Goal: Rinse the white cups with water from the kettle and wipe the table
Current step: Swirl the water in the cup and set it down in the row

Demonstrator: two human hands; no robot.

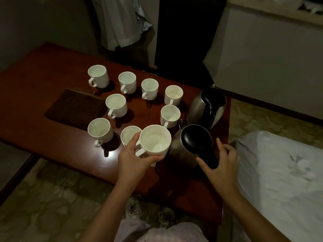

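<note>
On the left part of the bench (35, 95) lies the brown cloth (75, 109), flat and untouched, so I judge the wiping is still to come. Beside it, toward the middle, stand the white cups (116, 105), upright, handles toward me, spread from the far edge to the near edge. Several look to have water in them, though in this dim light I cannot tell which for certain.

My left hand (134, 159) holds one cup (155, 142) raised near the near edge, fingers (135, 138) curled round the side by its handle, thumb under the rim. It hides part of another cup behind it. It seems nearly empty inside, so I take this one to be next for rinsing.

Just right of that cup stands the near kettle (190, 145), steel with a black lid and handle. My right hand (222, 163) is spread around the handle, fingers straight, thumb at its near side, not closed on it. A second kettle (208, 107) stands beyond, at the bench's right edge. Right of that is the bed (279, 172).
</note>
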